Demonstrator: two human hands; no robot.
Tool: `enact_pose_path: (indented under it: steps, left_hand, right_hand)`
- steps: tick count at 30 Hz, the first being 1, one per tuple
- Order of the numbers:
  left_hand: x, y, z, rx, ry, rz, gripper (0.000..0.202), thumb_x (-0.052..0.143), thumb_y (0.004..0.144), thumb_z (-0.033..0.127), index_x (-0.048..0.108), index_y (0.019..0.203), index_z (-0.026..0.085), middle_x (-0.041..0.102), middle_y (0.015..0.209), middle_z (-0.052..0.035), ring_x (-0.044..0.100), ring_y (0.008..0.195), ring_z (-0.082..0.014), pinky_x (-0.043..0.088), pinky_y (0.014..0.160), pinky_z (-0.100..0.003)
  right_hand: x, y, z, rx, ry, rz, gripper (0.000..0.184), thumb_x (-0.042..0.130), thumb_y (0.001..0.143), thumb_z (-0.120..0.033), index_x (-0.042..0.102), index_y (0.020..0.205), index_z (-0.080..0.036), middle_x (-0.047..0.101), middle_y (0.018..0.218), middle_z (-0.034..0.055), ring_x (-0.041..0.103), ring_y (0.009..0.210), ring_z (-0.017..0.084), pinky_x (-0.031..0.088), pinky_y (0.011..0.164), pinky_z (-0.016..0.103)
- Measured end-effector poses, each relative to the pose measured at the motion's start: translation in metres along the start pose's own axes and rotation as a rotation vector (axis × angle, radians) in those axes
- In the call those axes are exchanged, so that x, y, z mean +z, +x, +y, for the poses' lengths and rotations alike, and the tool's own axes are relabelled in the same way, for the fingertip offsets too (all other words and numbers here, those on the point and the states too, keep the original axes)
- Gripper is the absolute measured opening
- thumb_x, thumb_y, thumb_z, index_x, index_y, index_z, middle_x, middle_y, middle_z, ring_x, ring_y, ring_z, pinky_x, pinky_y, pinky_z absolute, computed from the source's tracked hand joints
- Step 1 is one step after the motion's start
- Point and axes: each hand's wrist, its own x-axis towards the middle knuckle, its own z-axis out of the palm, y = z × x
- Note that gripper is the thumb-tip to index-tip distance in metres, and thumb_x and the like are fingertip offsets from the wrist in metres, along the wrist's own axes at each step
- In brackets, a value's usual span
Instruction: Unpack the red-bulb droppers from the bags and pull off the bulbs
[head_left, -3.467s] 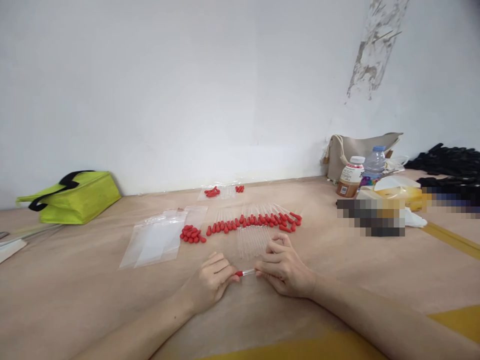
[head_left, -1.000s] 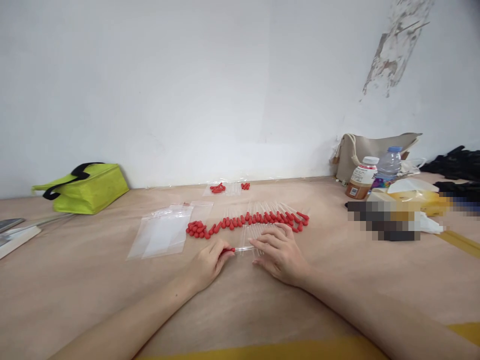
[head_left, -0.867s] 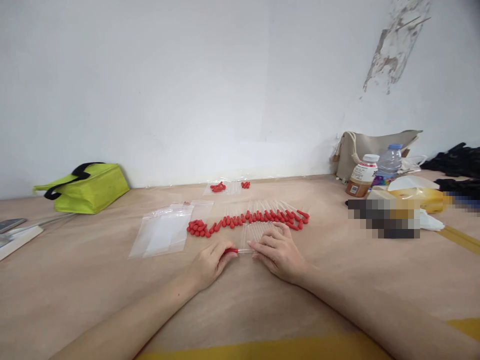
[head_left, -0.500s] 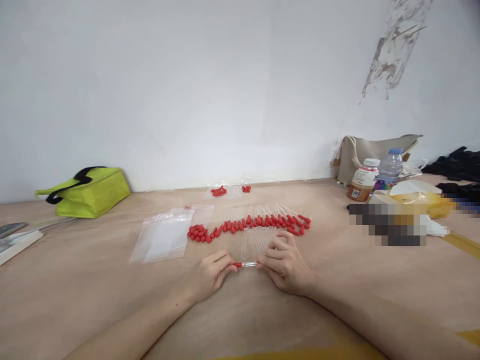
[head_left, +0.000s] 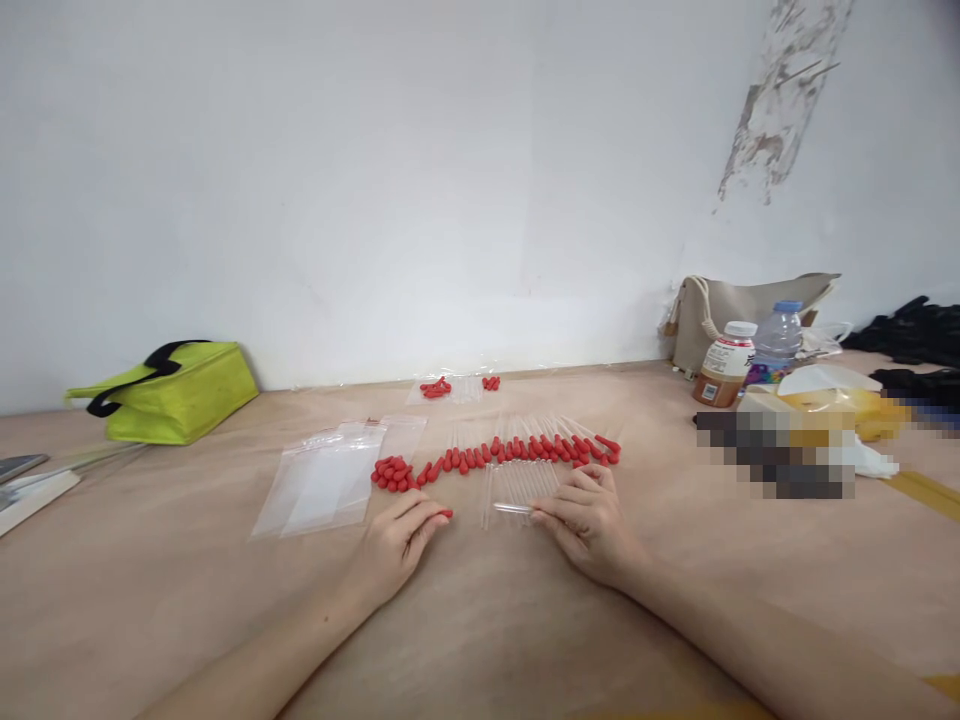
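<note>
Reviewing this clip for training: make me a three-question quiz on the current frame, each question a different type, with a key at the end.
1. True or false: a gap separates the red bulb in the left hand from the clear tube in the right hand.

2. What lies just left of the pile of red bulbs, as the camera sees it?
A) The blue-capped bottle
B) The clear plastic bags
C) The beige bag

3. Fill in the missing colour: the brown-bottomed bottle at the right has a ____ cap.

Key: 1. True. 2. B. 3. White.
</note>
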Motion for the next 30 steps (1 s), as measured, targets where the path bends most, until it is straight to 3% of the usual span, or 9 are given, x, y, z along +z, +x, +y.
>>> enact_pose_path:
  steps: [6,11,15,20,25,30]
  left_hand:
    - [-0.019,0.022,-0.010,-0.189,0.083,0.118,0.028,0.035,0.087,0.025,0.058,0.103,0.020,0.056,0.092,-0.0061,0.056,0.082,-0.0158,0.046,0.072,-0.027]
    - [-0.035,0.053,-0.030,-0.363,0.256,0.029,0.024,0.043,0.079,0.027,0.053,0.100,0.020,0.059,0.088,-0.0022,0.056,0.069,-0.0146,0.044,0.064,-0.027]
    - [-0.033,0.070,-0.044,-0.359,0.390,-0.130,0.016,0.045,0.075,0.027,0.055,0.086,0.020,0.062,0.086,-0.0020,0.056,0.079,-0.0181,0.041,0.069,-0.028]
    - [-0.025,0.070,-0.048,-0.369,0.416,-0.207,0.012,0.047,0.072,0.028,0.056,0.071,0.020,0.064,0.076,-0.0018,0.057,0.074,-0.0192,0.039,0.071,-0.031]
    - [-0.024,0.067,-0.045,-0.368,0.412,-0.238,0.018,0.048,0.073,0.035,0.057,0.067,0.021,0.065,0.076,-0.0013,0.057,0.077,-0.0198,0.037,0.074,-0.032]
    - [-0.024,0.072,-0.044,-0.403,0.445,-0.188,0.020,0.044,0.075,0.034,0.059,0.071,0.021,0.064,0.085,-0.0034,0.054,0.090,-0.0225,0.036,0.081,-0.035]
  right_hand:
    - [0.003,0.008,0.001,0.092,-0.042,0.093,0.022,0.047,0.085,-0.028,0.068,0.083,-0.022,0.063,0.061,0.0002,0.048,0.062,0.011,0.027,0.079,0.032]
    - [0.006,0.033,0.005,0.085,-0.121,0.083,0.022,0.048,0.084,-0.028,0.069,0.079,-0.024,0.066,0.063,-0.0011,0.050,0.063,0.011,0.025,0.080,0.032]
    - [0.024,0.050,0.005,0.021,-0.236,0.058,0.021,0.049,0.082,-0.025,0.069,0.076,-0.023,0.066,0.062,-0.0007,0.052,0.066,0.012,0.023,0.079,0.033]
    - [0.043,0.048,-0.005,-0.064,-0.306,-0.016,0.020,0.050,0.078,-0.019,0.065,0.065,-0.022,0.063,0.058,-0.0006,0.048,0.068,0.013,0.022,0.078,0.034]
    - [0.045,0.040,-0.018,-0.083,-0.306,-0.047,0.023,0.049,0.078,-0.019,0.059,0.057,-0.019,0.060,0.054,0.0004,0.043,0.066,0.014,0.022,0.075,0.035]
    - [0.044,0.037,-0.021,-0.053,-0.261,-0.141,0.020,0.054,0.075,-0.033,0.059,0.062,-0.018,0.061,0.059,0.0019,0.045,0.071,0.016,0.023,0.076,0.037]
